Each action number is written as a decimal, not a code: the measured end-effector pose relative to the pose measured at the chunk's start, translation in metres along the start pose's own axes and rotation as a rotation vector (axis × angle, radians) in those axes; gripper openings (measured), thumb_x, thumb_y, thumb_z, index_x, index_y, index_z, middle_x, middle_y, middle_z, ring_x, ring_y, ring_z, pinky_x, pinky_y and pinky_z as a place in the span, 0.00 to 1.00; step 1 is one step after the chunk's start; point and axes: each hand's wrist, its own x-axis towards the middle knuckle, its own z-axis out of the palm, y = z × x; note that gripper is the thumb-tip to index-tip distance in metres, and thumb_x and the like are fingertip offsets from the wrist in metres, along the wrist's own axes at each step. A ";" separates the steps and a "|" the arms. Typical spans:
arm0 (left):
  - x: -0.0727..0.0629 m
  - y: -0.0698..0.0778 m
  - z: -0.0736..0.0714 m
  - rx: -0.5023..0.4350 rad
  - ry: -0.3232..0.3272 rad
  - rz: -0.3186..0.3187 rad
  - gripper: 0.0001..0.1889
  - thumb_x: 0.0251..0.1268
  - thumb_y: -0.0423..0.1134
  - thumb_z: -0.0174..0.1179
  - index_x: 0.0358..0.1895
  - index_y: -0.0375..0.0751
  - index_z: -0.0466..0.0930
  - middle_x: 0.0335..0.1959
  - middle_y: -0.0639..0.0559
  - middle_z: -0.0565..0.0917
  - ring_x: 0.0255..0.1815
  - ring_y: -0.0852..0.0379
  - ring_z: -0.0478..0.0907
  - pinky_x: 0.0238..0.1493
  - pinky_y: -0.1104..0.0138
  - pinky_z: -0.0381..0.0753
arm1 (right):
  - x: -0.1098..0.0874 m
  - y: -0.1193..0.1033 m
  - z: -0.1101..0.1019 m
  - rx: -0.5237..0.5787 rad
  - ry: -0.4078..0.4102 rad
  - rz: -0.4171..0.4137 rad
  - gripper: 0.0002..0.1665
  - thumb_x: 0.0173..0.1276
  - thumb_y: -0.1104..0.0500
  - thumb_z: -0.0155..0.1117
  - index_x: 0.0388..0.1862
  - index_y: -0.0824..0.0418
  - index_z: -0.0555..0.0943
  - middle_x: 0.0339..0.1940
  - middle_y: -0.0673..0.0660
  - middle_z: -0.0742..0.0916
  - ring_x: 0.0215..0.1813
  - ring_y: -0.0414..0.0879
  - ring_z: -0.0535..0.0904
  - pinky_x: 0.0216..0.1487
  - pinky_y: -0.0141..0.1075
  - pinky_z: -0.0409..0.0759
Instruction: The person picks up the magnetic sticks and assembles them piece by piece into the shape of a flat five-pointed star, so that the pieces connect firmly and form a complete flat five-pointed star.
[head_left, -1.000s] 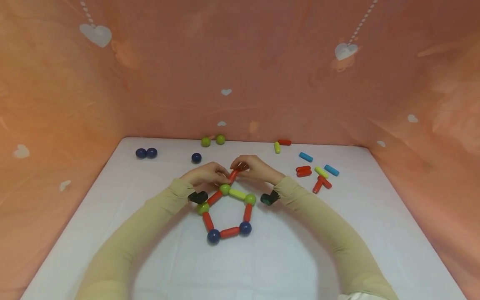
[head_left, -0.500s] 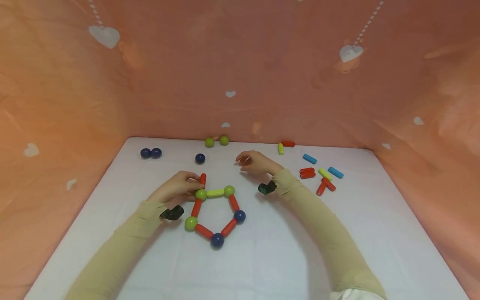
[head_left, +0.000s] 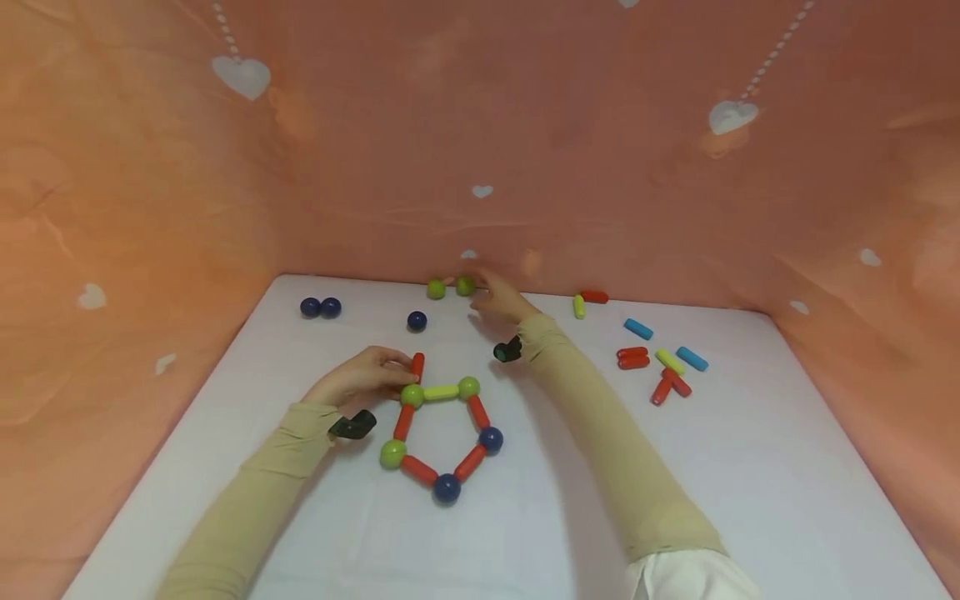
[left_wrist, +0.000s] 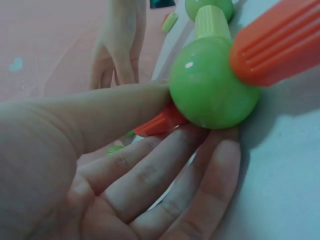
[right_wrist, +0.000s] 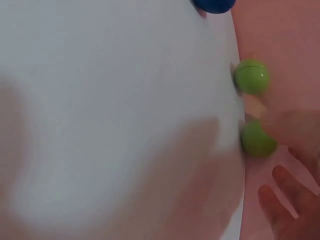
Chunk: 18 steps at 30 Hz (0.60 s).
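My left hand (head_left: pixel 363 375) pinches a red building stick (head_left: pixel 417 365) between thumb and fingers, at the green ball (left_wrist: pixel 215 82) that forms the upper left corner of a five-sided ring. The stick points outward from this corner. The ring joins red sticks (head_left: pixel 471 463), one yellow-green stick (head_left: pixel 441 392), green balls and two blue balls (head_left: pixel 447 489), lying flat on the table. At the back edge, my right hand (head_left: pixel 501 302) reaches to a loose green ball (right_wrist: pixel 257 140), thumb and fingers spread, with a fingertip overlapping the ball in the right wrist view.
Another green ball (head_left: pixel 437 289) lies left of the reached one. A single blue ball (head_left: pixel 417 321) and a blue pair (head_left: pixel 321 308) sit farther left. Loose red, yellow and blue sticks (head_left: pixel 692 358) lie at the right. A pink cloth wall (head_left: pixel 480 225) rises behind the table.
My right hand has let go of the outward red stick and moved back to the green balls. The ring has turned and shifted left, and my left hand stays on the stick.
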 end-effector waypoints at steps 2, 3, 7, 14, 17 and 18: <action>0.000 0.001 0.000 0.020 -0.005 -0.003 0.20 0.66 0.33 0.59 0.56 0.22 0.71 0.38 0.42 0.84 0.36 0.54 0.82 0.44 0.62 0.82 | 0.007 -0.001 0.004 -0.052 -0.004 0.012 0.35 0.64 0.71 0.61 0.70 0.68 0.62 0.68 0.64 0.69 0.69 0.55 0.63 0.67 0.44 0.63; 0.000 0.001 0.000 0.018 -0.011 -0.002 0.20 0.66 0.33 0.58 0.57 0.22 0.71 0.39 0.42 0.84 0.36 0.54 0.83 0.44 0.62 0.82 | 0.010 -0.001 0.005 -0.084 -0.007 0.014 0.34 0.64 0.71 0.61 0.69 0.69 0.63 0.67 0.64 0.70 0.69 0.55 0.64 0.67 0.43 0.63; 0.001 0.002 0.002 0.006 -0.012 -0.007 0.21 0.66 0.32 0.58 0.58 0.22 0.70 0.40 0.42 0.84 0.37 0.54 0.83 0.44 0.61 0.82 | 0.019 0.000 0.014 -0.221 0.001 -0.029 0.27 0.64 0.72 0.60 0.64 0.69 0.70 0.62 0.64 0.75 0.64 0.55 0.69 0.65 0.40 0.66; 0.004 0.002 0.009 -0.010 -0.008 0.017 0.22 0.66 0.30 0.58 0.60 0.22 0.68 0.40 0.42 0.84 0.39 0.53 0.82 0.44 0.59 0.82 | 0.004 0.001 0.018 -0.257 0.021 -0.024 0.19 0.64 0.74 0.59 0.54 0.69 0.78 0.51 0.61 0.82 0.53 0.50 0.75 0.57 0.37 0.72; 0.004 0.004 0.011 0.018 0.003 0.032 0.22 0.66 0.30 0.58 0.60 0.23 0.69 0.39 0.44 0.84 0.39 0.55 0.82 0.43 0.60 0.82 | -0.009 -0.004 0.019 -0.127 0.009 0.031 0.18 0.66 0.69 0.61 0.55 0.68 0.77 0.51 0.59 0.81 0.53 0.50 0.75 0.56 0.38 0.73; 0.005 0.004 0.011 0.016 0.002 0.029 0.22 0.66 0.30 0.58 0.60 0.23 0.69 0.39 0.43 0.84 0.39 0.54 0.82 0.43 0.60 0.82 | -0.013 -0.005 0.019 -0.087 -0.002 0.040 0.18 0.66 0.68 0.62 0.55 0.67 0.77 0.51 0.59 0.81 0.53 0.50 0.75 0.56 0.38 0.74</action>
